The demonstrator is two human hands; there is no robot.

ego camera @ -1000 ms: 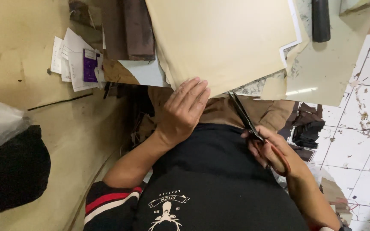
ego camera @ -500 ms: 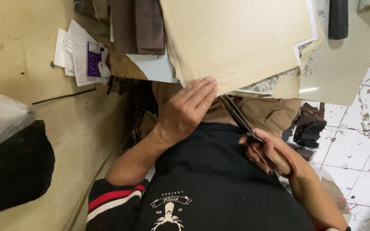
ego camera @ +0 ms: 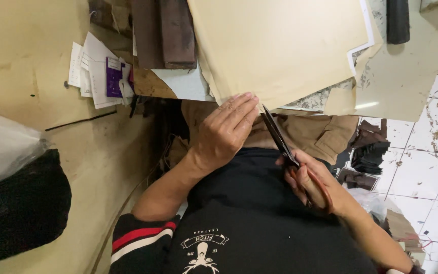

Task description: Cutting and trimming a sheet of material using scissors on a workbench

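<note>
A left hand [ego camera: 226,132] presses flat on the near edge of a tan sheet [ego camera: 280,48] while the right hand [ego camera: 313,180] grips scissors [ego camera: 280,139] — blade tips at that edge, best kept steady and close to the pinning fingers.

scissors meeting the edge of a big tan sheet

left hand [ego camera: 224,134] lies flat with its fingers [ego camera: 242,104] on the near edge of the tan sheet [ego camera: 280,45], right hand [ego camera: 313,182] grips the red-handled scissors [ego camera: 292,157] with blade tips right at that edge beside the fingertips; dark brown strips [ego camera: 163,33] and a stack of papers [ego camera: 97,71] sit off to the side
</note>
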